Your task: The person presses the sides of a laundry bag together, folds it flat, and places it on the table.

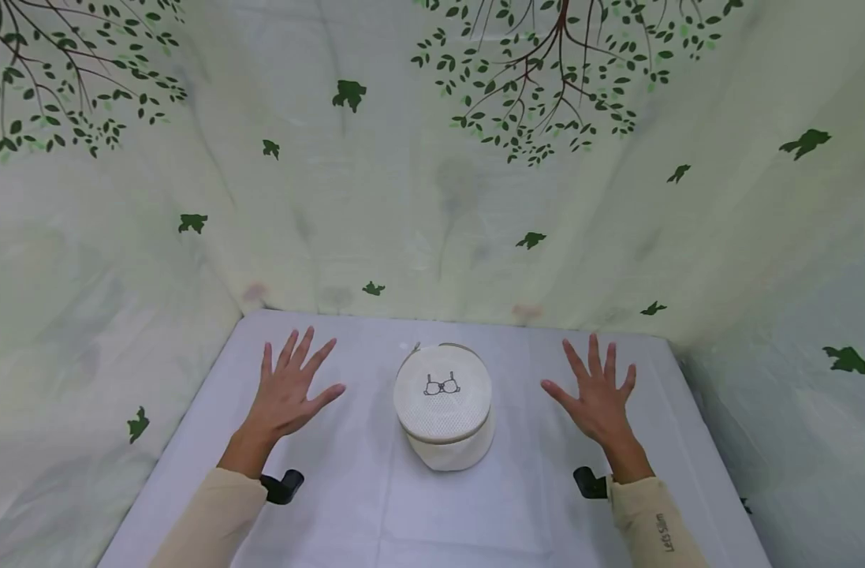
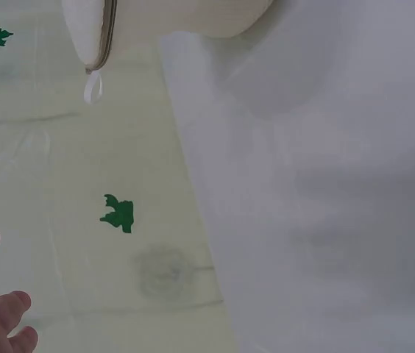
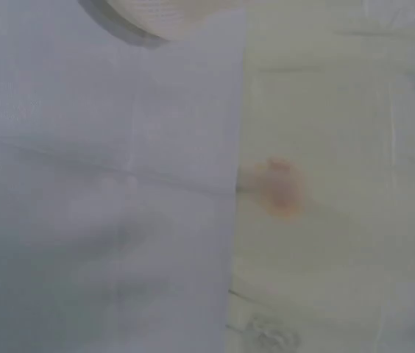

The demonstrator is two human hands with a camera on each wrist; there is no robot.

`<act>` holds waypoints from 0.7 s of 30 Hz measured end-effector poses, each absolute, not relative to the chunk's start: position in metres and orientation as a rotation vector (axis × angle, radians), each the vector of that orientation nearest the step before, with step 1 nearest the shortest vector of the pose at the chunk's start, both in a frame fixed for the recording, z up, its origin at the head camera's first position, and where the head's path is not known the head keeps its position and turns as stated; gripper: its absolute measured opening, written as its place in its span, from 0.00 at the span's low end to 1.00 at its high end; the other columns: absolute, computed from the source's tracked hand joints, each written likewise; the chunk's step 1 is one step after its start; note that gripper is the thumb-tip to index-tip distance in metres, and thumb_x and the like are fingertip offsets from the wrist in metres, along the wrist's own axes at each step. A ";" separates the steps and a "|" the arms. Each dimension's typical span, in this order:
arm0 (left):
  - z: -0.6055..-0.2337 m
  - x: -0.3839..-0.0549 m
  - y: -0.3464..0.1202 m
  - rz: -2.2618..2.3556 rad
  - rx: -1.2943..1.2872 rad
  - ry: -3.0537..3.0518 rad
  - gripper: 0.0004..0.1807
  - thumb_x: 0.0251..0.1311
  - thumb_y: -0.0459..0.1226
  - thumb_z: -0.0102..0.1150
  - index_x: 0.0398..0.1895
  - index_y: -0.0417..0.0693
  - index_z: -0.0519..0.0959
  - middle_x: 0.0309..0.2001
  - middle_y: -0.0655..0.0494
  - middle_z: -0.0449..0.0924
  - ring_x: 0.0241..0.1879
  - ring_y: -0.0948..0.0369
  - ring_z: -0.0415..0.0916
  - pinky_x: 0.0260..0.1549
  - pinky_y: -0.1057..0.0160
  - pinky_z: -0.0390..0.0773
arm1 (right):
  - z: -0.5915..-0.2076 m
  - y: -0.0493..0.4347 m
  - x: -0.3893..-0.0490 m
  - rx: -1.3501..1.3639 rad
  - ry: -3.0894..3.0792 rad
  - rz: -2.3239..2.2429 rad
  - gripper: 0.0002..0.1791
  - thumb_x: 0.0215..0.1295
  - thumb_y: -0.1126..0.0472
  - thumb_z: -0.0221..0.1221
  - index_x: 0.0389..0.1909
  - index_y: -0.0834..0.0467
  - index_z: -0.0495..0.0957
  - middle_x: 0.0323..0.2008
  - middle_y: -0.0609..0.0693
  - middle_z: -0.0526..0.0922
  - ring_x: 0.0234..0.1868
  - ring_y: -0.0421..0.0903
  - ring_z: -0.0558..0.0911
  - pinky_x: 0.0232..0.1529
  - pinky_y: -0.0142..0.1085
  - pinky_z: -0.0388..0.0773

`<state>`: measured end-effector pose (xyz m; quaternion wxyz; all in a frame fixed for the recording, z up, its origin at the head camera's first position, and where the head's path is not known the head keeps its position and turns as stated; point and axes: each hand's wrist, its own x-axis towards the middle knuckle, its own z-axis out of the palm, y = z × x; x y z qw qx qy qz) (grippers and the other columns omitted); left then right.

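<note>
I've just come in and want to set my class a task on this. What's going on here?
A person holds both bare hands out over a white table, fingers spread. Between the left hand and the right hand sits a round white bag with a small dark drawing on top. Neither hand touches the bag, and both are free of any object.

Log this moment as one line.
left grip: spread, holding nothing | right grip: spread, holding nothing | white zippered bag: on table, between them, untouched
</note>
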<state>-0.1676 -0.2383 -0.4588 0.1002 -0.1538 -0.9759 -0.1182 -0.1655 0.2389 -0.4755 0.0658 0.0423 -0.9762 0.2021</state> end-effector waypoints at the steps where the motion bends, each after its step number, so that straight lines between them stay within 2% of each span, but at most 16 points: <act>1: -0.460 -0.168 -0.238 -0.373 -0.451 -2.878 0.43 0.59 0.65 0.48 0.73 0.52 0.59 0.74 0.36 0.48 0.73 0.39 0.40 0.65 0.31 0.33 | -0.477 0.238 -0.166 0.124 -2.939 0.623 0.48 0.61 0.31 0.52 0.76 0.50 0.49 0.76 0.62 0.34 0.73 0.65 0.28 0.61 0.69 0.21; 6: -0.467 -0.169 -0.232 -0.563 -0.431 -2.867 0.42 0.60 0.61 0.51 0.72 0.48 0.60 0.73 0.35 0.49 0.73 0.39 0.41 0.65 0.32 0.38 | -0.483 0.232 -0.166 0.108 -2.915 0.735 0.48 0.62 0.33 0.53 0.76 0.52 0.49 0.76 0.63 0.35 0.74 0.64 0.30 0.62 0.68 0.24; 15: -0.483 -0.171 -0.209 -1.054 -0.384 -2.862 0.42 0.61 0.52 0.57 0.74 0.46 0.56 0.74 0.38 0.48 0.72 0.38 0.45 0.62 0.29 0.49 | -0.501 0.213 -0.168 0.117 -2.787 0.959 0.46 0.63 0.43 0.58 0.74 0.60 0.52 0.75 0.64 0.41 0.73 0.66 0.42 0.63 0.68 0.39; 21: -0.498 -0.171 -0.195 -1.321 -0.244 -2.847 0.41 0.62 0.51 0.58 0.74 0.47 0.56 0.73 0.41 0.53 0.72 0.41 0.49 0.64 0.34 0.52 | -0.511 0.198 -0.168 0.137 -2.703 1.195 0.43 0.65 0.48 0.59 0.74 0.63 0.51 0.76 0.61 0.43 0.73 0.66 0.44 0.63 0.70 0.40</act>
